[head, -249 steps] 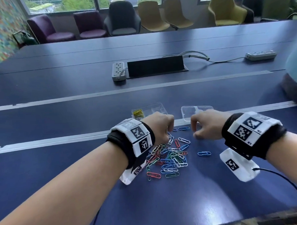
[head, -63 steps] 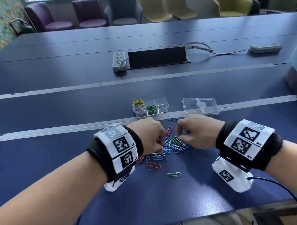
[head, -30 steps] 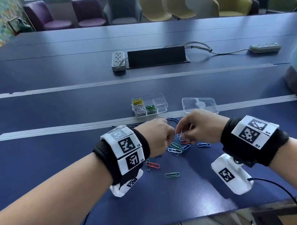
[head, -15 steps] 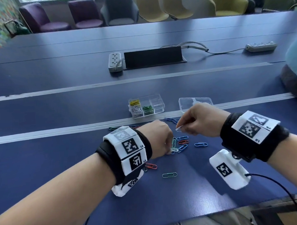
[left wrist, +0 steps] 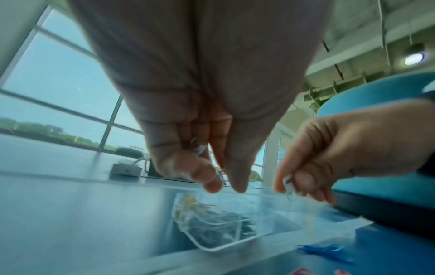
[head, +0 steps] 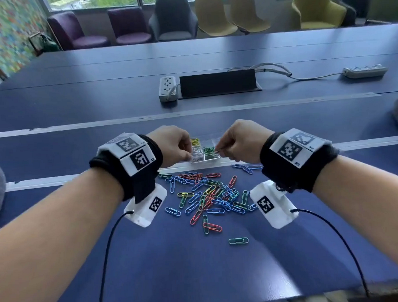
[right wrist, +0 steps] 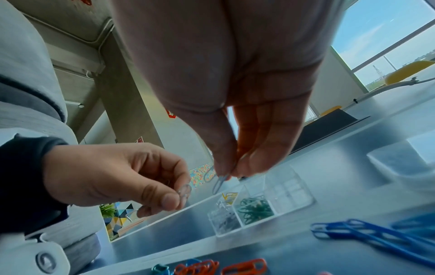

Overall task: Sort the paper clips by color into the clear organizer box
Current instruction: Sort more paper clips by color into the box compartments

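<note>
**A:** Where were the hands?

**B:** Both hovered over the clear organizer box (head: 205, 158), which sat on the blue desk (head: 221, 275) just beyond the pale strip. The left hand (head: 170, 146) was at the box's left end, the right hand (head: 243, 142) at its right.

**A:** Were they holding anything?

**B:** Yes. In the right wrist view the right hand's fingertips (right wrist: 249, 167) and thumb pinched a silver clip (right wrist: 219, 183) that hung down above the box. The left hand (right wrist: 113, 173) pinched another silver clip (right wrist: 184, 190) between thumb and forefinger, the other fingers curled in.

**A:** What did the box contain?

**B:** Yellow clips (right wrist: 229, 196) lay in a far compartment, silver clips (right wrist: 223, 221) in the near-left one, and green clips (right wrist: 254, 210) in the compartment just right of those. The compartments farther right looked clear, though glare made that hard to judge.

**A:** And the unsorted ones?

**B:** A loose pile of paper clips (head: 213, 196) in blue, red, green and yellow lay on the desk nearer the person than the box, between the two wrists. One teal clip (head: 238, 241) lay apart at the near side, and a few blue clips (head: 246, 168) lay under the right hand.

**A:** Anything else on the desk?

**B:** Farther back were a black panel (head: 218, 83), a power strip (head: 167, 88) beside it, and a second power strip (head: 364, 71) well off to the right.
</note>
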Available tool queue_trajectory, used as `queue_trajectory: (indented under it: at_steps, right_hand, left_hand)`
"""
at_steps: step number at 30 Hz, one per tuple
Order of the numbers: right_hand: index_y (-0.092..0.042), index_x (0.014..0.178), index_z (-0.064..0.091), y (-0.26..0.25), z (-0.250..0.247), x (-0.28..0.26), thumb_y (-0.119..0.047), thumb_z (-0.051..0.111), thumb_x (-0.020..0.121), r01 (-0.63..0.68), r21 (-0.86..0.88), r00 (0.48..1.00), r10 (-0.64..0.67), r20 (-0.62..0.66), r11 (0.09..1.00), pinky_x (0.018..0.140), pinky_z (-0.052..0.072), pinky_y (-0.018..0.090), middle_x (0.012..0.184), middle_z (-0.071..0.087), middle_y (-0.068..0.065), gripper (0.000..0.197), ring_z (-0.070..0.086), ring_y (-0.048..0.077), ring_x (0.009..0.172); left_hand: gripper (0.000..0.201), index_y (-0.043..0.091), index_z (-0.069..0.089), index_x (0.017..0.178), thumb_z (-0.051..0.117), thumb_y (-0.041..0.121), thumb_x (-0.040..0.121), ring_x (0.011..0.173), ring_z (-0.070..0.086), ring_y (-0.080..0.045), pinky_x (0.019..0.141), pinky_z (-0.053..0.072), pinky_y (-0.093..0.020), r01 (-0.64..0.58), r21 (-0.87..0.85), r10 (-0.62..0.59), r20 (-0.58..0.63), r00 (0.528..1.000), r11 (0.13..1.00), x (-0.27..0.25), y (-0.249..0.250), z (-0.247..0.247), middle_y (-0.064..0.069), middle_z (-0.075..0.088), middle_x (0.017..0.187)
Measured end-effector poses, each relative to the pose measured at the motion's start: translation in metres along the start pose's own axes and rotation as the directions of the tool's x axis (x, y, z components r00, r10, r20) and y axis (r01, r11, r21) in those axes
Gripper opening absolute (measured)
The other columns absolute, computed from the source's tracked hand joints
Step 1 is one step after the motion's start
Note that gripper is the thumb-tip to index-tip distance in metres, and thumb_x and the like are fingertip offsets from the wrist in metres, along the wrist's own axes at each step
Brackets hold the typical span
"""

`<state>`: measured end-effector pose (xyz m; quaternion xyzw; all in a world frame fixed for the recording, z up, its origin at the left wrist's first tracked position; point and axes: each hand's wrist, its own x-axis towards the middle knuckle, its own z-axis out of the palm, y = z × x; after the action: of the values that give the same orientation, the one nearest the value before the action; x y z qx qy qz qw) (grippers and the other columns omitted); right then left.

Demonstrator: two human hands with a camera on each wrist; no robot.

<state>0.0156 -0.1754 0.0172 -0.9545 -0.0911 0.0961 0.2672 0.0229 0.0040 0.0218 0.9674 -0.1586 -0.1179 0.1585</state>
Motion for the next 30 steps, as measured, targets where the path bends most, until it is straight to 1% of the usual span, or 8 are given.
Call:
queue_trajectory:
  at_steps: [3, 5, 8, 11, 17, 23, 27, 30]
  right_hand:
    - [-0.017, 0.098, 0.076, -0.015, 0.004, 0.013, -0.013, 0.067, 0.082, 0.023, -0.034, 0.999, -0.025, -0.044, 0.999, 0.085, 0.052, 0.023, 0.09, 0.075, 0.0, 0.019, 0.067, 0.011, 0.082]
    - [-0.017, 0.094, 0.078, -0.022, 0.008, 0.021, -0.012, 0.067, 0.08, 0.02, -0.047, 0.997, -0.023, -0.078, 0.999, 0.088, 0.055, 0.027, 0.095, 0.076, 0.003, 0.018, 0.068, 0.015, 0.09]
    - [-0.017, 0.085, 0.079, -0.028, 0.017, 0.032, -0.009, 0.065, 0.078, -0.015, -0.029, 0.995, 0.012, -0.099, 0.999, 0.085, 0.057, 0.031, 0.09, 0.076, 0.006, 0.018, 0.069, 0.018, 0.088]
    - [-0.017, 0.086, 0.079, -0.032, 0.022, 0.04, -0.009, 0.063, 0.08, -0.037, -0.001, 0.991, 0.037, -0.126, 0.999, 0.086, 0.057, 0.032, 0.092, 0.075, 0.007, 0.018, 0.069, 0.021, 0.091]
    - [-0.016, 0.098, 0.076, -0.032, 0.026, 0.042, -0.009, 0.052, 0.086, -0.048, -0.008, 0.998, 0.048, -0.032, 0.999, 0.087, 0.056, 0.033, 0.1, 0.074, 0.008, 0.027, 0.068, 0.023, 0.093]
    - [-0.017, 0.112, 0.068, -0.016, 0.015, 0.042, -0.003, 0.042, 0.084, -0.074, 0.152, 0.99, 0.091, -0.104, 0.986, 0.091, 0.054, 0.039, 0.116, 0.068, 0.007, 0.04, 0.065, 0.022, 0.095]
    - [-0.019, 0.112, 0.067, -0.004, 0.01, 0.038, -0.005, 0.045, 0.086, -0.093, 0.125, 0.99, 0.104, -0.09, 0.988, 0.087, 0.055, 0.034, 0.116, 0.067, 0.007, 0.037, 0.056, 0.016, 0.084]
    - [-0.021, 0.109, 0.069, 0.0, 0.011, 0.034, -0.007, 0.047, 0.085, -0.098, 0.116, 0.991, 0.108, -0.078, 0.988, 0.082, 0.056, 0.032, 0.113, 0.068, 0.009, 0.035, 0.057, 0.018, 0.081]
  left_hand:
    - [0.009, 0.014, 0.07, 0.089, 0.068, 0.019, 0.082, 0.076, 0.054, -0.011, 0.072, 0.04, -0.021, 0.025, 0.031, -0.024, -0.02, 1.0, 0.999, 0.004, -0.003, 0.0, 0.005, 0.06, 0.077]
    - [0.01, 0.014, 0.072, 0.09, 0.068, 0.017, 0.081, 0.077, 0.055, -0.011, 0.073, 0.042, -0.021, 0.031, 0.034, -0.03, -0.018, 0.999, 0.999, 0.006, -0.002, 0.003, 0.002, 0.064, 0.08]
    - [0.013, 0.013, 0.075, 0.09, 0.068, 0.014, 0.08, 0.077, 0.056, -0.01, 0.074, 0.045, -0.02, 0.04, 0.005, -0.039, -0.063, 0.997, 0.999, 0.011, 0.0, 0.004, -0.003, 0.072, 0.089]
    - [0.014, 0.012, 0.076, 0.09, 0.066, 0.01, 0.08, 0.079, 0.058, -0.011, 0.076, 0.048, -0.022, 0.078, -0.017, -0.079, -0.117, 0.99, 0.997, 0.018, 0.0, 0.001, -0.004, 0.074, 0.093]
    - [0.015, 0.01, 0.076, 0.089, 0.064, 0.006, 0.081, 0.088, 0.067, -0.02, 0.077, 0.052, -0.027, 0.113, -0.045, -0.119, -0.148, 0.982, 0.993, 0.025, 0.0, 0.0, -0.007, 0.074, 0.093]
    - [0.019, 0.014, 0.075, 0.09, 0.061, 0.004, 0.083, 0.091, 0.067, -0.022, 0.087, 0.053, -0.031, 0.048, -0.001, -0.048, -0.129, 0.99, 0.999, 0.031, 0.008, 0.005, -0.007, 0.073, 0.097]
    - [0.037, 0.018, 0.07, 0.107, 0.055, -0.005, 0.082, 0.103, 0.063, -0.022, 0.095, 0.05, -0.035, -0.024, 0.064, 0.028, -0.066, 0.997, 0.998, 0.033, 0.016, 0.011, -0.005, 0.067, 0.112]
    - [0.045, 0.019, 0.063, 0.117, 0.051, -0.007, 0.081, 0.105, 0.061, -0.021, 0.094, 0.049, -0.031, -0.067, 0.074, 0.072, -0.067, 0.995, 0.995, 0.031, 0.018, 0.013, -0.004, 0.065, 0.115]
